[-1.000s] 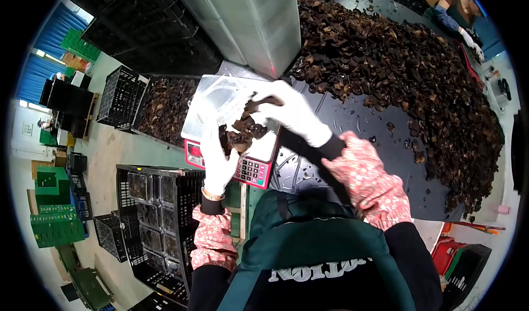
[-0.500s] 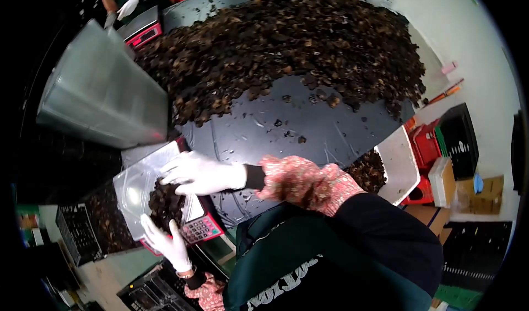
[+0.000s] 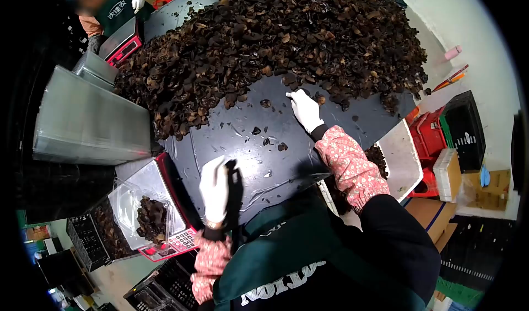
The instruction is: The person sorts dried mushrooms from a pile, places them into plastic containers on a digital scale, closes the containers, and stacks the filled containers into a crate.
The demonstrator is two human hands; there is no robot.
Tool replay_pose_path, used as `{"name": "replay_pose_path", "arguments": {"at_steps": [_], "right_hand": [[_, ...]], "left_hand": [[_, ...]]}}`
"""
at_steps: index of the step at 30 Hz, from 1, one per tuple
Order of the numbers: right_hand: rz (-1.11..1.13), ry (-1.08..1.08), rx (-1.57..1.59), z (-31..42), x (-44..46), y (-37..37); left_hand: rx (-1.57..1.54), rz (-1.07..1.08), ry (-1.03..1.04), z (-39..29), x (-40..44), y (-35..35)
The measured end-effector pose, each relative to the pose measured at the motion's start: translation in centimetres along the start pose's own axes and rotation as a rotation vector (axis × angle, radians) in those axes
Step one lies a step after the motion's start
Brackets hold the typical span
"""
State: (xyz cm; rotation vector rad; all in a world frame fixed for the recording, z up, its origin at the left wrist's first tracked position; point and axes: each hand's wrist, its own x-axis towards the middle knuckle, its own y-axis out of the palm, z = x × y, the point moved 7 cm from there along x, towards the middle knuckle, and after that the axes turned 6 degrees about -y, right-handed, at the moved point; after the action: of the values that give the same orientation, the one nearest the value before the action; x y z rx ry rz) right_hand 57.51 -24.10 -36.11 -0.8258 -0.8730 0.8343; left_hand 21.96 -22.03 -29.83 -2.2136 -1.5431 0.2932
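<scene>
White gloves cover both hands. My right hand (image 3: 305, 109) is over the dark table (image 3: 242, 129), at the near edge of a large heap of dark brown fungus pieces (image 3: 275, 35); its fingers are curled together, and what they hold, if anything, is too small to tell. My left hand (image 3: 214, 188) hovers above the table's near left part, right of the scale, its fingers blurred. On the red-edged scale (image 3: 182, 242) rests an open clear plastic box (image 3: 130, 212) with a clump of dark fungus (image 3: 151, 219) inside.
Stacked clear boxes (image 3: 93, 123) stand at the left. A co-worker (image 3: 113, 7) is at the back left beside another scale (image 3: 122, 43). A white bin (image 3: 399, 156) and red crates (image 3: 428, 140) are at the right, a black crate (image 3: 87, 244) at the lower left.
Both hands have left the box on the scale. My right hand has moved right to the heap's edge, my left onto the table side. The view has swung rightward since the earliest frame.
</scene>
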Motion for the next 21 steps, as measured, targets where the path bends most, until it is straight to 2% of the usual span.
{"name": "replay_pose_path", "arguments": {"at_steps": [1,4,5,7,8,10,11,13,15,17,18,19,20,21], "right_hand": [[0.002,-0.002,0.011,0.1,0.3,0.1],[-0.063,0.084,0.330,0.9,1.4,-0.5],[-0.141,-0.009,0.330,1.7,2.0,-0.7],[-0.064,-0.068,0.401,3.8,3.0,0.2],[0.033,-0.107,0.374,5.1,3.2,1.1],[0.078,-0.261,0.308,6.2,3.5,3.6],[0.095,-0.354,0.257,6.5,3.6,4.6],[0.162,-0.349,0.291,6.8,4.1,4.8],[0.212,-0.226,0.528,6.5,4.0,4.4],[0.175,-0.224,0.575,6.3,2.6,2.7],[0.192,-0.194,0.615,6.1,1.6,1.9],[0.209,-0.166,0.653,5.7,0.3,1.5],[0.285,-0.115,0.609,5.3,-1.2,1.4],[0.265,-0.125,0.706,5.3,-3.1,0.7]], "left_hand": [[-0.004,0.026,0.042,-0.3,1.1,2.4],[0.092,0.020,0.181,-0.8,4.2,8.2],[0.159,0.022,0.221,-0.6,5.2,9.8],[0.289,0.079,0.118,-0.4,6.7,12.4],[0.381,0.119,0.127,-0.1,7.4,13.4],[0.572,0.193,0.162,1.0,8.1,15.2],[0.579,0.199,0.157,1.3,8.1,15.1],[0.539,0.149,0.200,1.1,8.3,14.3],[0.421,-0.017,0.199,1.0,7.8,12.3],[0.066,0.111,-0.142,4.4,7.5,11.2],[-0.227,0.246,-0.423,5.3,6.4,11.0],[-0.497,0.275,-0.450,5.4,5.4,10.7],[-0.647,0.290,-0.511,5.7,4.3,10.6],[-0.796,0.305,-0.568,6.3,3.2,10.6]]}}
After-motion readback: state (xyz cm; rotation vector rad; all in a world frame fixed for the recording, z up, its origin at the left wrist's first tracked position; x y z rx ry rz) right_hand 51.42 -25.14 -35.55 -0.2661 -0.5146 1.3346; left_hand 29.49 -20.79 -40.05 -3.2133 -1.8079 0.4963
